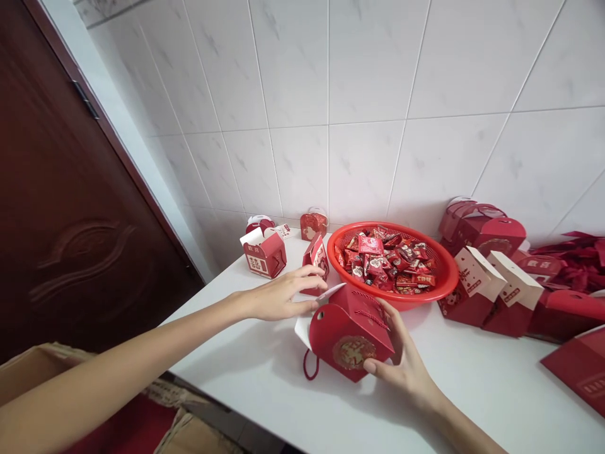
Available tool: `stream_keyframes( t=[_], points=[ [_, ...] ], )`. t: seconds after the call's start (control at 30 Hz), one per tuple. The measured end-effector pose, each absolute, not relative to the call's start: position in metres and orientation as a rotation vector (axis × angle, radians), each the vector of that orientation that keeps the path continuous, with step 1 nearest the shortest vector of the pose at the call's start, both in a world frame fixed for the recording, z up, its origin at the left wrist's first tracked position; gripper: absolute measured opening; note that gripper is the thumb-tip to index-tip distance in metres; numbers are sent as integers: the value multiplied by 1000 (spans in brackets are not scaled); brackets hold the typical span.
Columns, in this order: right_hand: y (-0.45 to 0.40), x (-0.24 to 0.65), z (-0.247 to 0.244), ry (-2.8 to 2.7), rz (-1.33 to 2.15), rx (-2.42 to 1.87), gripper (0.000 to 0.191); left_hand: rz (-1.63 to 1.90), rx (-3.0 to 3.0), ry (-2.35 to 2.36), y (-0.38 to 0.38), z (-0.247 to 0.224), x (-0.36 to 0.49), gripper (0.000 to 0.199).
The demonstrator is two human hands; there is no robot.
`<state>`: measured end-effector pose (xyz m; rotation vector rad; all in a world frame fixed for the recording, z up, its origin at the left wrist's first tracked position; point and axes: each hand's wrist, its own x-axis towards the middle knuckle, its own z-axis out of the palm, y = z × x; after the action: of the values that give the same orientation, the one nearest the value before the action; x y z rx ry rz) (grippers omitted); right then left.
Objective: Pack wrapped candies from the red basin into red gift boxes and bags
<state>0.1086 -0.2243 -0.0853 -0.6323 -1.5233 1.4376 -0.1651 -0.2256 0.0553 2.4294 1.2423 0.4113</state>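
Note:
My right hand (pixel 401 359) grips a red gift box (pixel 347 334) by its right end, thumb near the gold emblem. The box is tilted above the white table (pixel 265 384), its white-lined flap raised and a dark red cord loop hanging at its left. My left hand (pixel 288 293) has its fingers apart and holds nothing; it is just left of the raised flap. Behind the fingertips stands a small red box (pixel 316 255), partly hidden. A red plastic basket (pixel 447 287) filled with red-wrapped candies (pixel 382 261) is behind the held box.
An open red box (pixel 265 253) and a small closed box (pixel 313 224) stand near the tiled wall. Several red boxes (pixel 475 284) crowd the right side. An open cardboard carton (pixel 193 435) is below the table's front-left edge. A dark door (pixel 70 208) is at left.

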Motion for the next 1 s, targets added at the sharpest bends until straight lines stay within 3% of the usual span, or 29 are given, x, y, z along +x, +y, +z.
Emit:
stream_keyframes(
  t=[0.2, 0.47, 0.67, 0.77, 0.9, 1.0],
  points=[
    [-223, 107, -83, -1579, 1454, -545, 96, 805, 2333, 1299, -221, 44, -160, 18],
    [-224, 105, -87, -1879, 1296, -660, 94, 758, 2288, 1414, -226, 40, -148, 35],
    [-217, 121, -74, -2023, 1101, -613, 81, 864, 2244, 1402, -232, 32, -129, 22],
    [-213, 128, -60, -1999, 1071, -640, 75, 788, 2229, 1414, -237, 30, -123, 36],
    [-216, 126, -38, -2062, 972, -689, 52, 670, 2211, 1399, -241, 28, -121, 60],
    [-224, 118, -21, -2220, 778, -720, 46, 648, 2189, 1380, -242, 26, -121, 65]
  ],
)
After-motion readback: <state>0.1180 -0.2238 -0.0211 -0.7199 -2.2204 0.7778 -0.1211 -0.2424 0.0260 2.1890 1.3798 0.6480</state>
